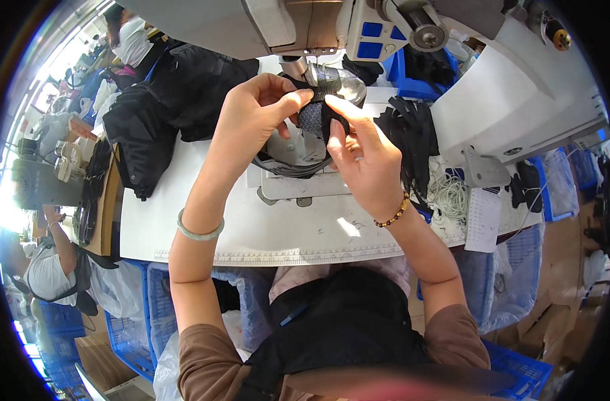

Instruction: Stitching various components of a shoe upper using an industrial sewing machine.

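Between my two hands is a small black fabric piece (310, 120) with a grey mesh-like patch, close under the head of a sewing machine (312, 30). My left hand (257, 115) pinches its left edge between thumb and fingers. On the other side my right hand (366, 152) grips the black edge, with thumb and forefinger close together. The fingertips of both hands nearly meet at the top of the piece. Below them a dark band (293, 168) curves round the machine's narrow arm. How the fabric continues behind my fingers is hidden.
Black bags (201, 90) lie at the table's left. On the right are black strips (412, 137), tangled pale cord (449, 194) and a paper sheet (484, 217). A blue bin (422, 77) stands behind. A ruler strip (285, 256) edges the white table (298, 227). Another person (54, 267) sits left.
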Demonstrator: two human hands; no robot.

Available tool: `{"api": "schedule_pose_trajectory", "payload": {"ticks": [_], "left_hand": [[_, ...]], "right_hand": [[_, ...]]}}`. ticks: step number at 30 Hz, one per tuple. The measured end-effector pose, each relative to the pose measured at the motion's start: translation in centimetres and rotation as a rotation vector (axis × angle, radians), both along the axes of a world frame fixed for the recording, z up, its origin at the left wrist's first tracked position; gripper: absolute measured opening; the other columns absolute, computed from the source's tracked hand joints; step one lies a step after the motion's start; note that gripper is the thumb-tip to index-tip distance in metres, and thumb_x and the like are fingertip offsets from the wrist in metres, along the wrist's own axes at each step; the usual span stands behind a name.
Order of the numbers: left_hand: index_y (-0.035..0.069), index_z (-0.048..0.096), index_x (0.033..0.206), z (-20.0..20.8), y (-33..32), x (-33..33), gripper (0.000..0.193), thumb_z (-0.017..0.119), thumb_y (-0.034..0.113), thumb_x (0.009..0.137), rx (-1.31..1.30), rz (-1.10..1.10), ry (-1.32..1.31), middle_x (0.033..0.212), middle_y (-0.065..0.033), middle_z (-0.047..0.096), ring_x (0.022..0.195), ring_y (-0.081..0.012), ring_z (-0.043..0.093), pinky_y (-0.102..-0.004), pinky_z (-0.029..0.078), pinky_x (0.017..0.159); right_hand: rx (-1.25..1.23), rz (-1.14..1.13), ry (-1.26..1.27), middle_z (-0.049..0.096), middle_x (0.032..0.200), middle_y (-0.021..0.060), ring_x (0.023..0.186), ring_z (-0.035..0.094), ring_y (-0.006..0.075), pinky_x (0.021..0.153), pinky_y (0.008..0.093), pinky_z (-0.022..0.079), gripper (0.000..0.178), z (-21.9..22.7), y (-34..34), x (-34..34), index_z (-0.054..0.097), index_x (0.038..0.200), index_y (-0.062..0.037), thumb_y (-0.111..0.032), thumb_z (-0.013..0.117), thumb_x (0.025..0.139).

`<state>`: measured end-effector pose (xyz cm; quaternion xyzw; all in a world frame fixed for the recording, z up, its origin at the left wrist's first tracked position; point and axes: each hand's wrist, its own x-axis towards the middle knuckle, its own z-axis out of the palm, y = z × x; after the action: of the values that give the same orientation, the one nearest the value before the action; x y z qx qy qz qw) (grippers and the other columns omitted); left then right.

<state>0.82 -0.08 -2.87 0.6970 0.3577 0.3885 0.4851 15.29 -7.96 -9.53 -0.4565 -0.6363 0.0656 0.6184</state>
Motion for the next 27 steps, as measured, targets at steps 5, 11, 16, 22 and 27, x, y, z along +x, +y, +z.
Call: {"api": "schedule_pose_trajectory", "payload": {"ticks": [5,11,16,22,27], "left_hand": [[-0.004,0.060,0.076,-0.18,0.26,-0.12,0.018,0.065,0.013,0.081,-0.078,-0.091,-0.114,0.067,-0.0039,0.059,0.053,-0.0081,0.055,-0.0178,0.043,0.053],[-0.003,0.060,0.075,-0.21,0.71,-0.61,0.020,0.067,0.014,0.080,-0.110,-0.130,-0.088,0.064,-0.0043,0.058,0.053,-0.0084,0.055,-0.0178,0.043,0.055],[-0.002,0.059,0.072,-0.01,0.67,-0.30,0.020,0.067,0.014,0.080,-0.095,-0.109,-0.079,0.062,-0.0037,0.058,0.052,-0.0079,0.055,-0.0181,0.042,0.054],[-0.002,0.057,0.069,0.01,0.68,-0.10,0.018,0.065,0.012,0.079,-0.129,-0.094,-0.087,0.061,-0.0039,0.057,0.052,-0.0078,0.053,-0.0188,0.041,0.053],[-0.002,0.058,0.068,0.21,0.66,0.12,0.019,0.065,0.011,0.079,-0.137,-0.104,-0.068,0.062,-0.0044,0.058,0.052,-0.0081,0.053,-0.0188,0.041,0.053]], "right_hand": [[-0.007,0.000,-0.002,0.061,0.092,0.0106,0.055,0.058,0.0140,0.052,0.0243,0.049,0.041,-0.11,-0.15,-0.11,0.054,0.117,-0.0094,0.002,0.062,0.078],[0.051,-0.016,-0.035,0.061,0.086,0.0106,0.055,0.058,0.0159,0.052,0.0252,0.048,0.041,-0.47,0.24,-0.15,0.055,0.116,-0.0091,0.003,0.062,0.078],[0.069,-0.039,-0.103,0.061,0.086,0.0079,0.062,0.056,0.0056,0.054,0.0198,0.047,0.032,-0.30,0.27,0.15,0.056,0.115,-0.0019,0.003,0.058,0.084],[0.110,-0.071,-0.161,0.063,0.090,0.0100,0.062,0.056,0.0073,0.055,0.0202,0.048,0.031,-0.34,0.37,0.22,0.058,0.114,-0.0029,0.002,0.059,0.084],[0.112,-0.071,-0.155,0.062,0.089,0.0095,0.062,0.056,0.0077,0.055,0.0207,0.048,0.032,-0.35,0.08,0.29,0.057,0.114,-0.0032,0.003,0.059,0.083]]}}
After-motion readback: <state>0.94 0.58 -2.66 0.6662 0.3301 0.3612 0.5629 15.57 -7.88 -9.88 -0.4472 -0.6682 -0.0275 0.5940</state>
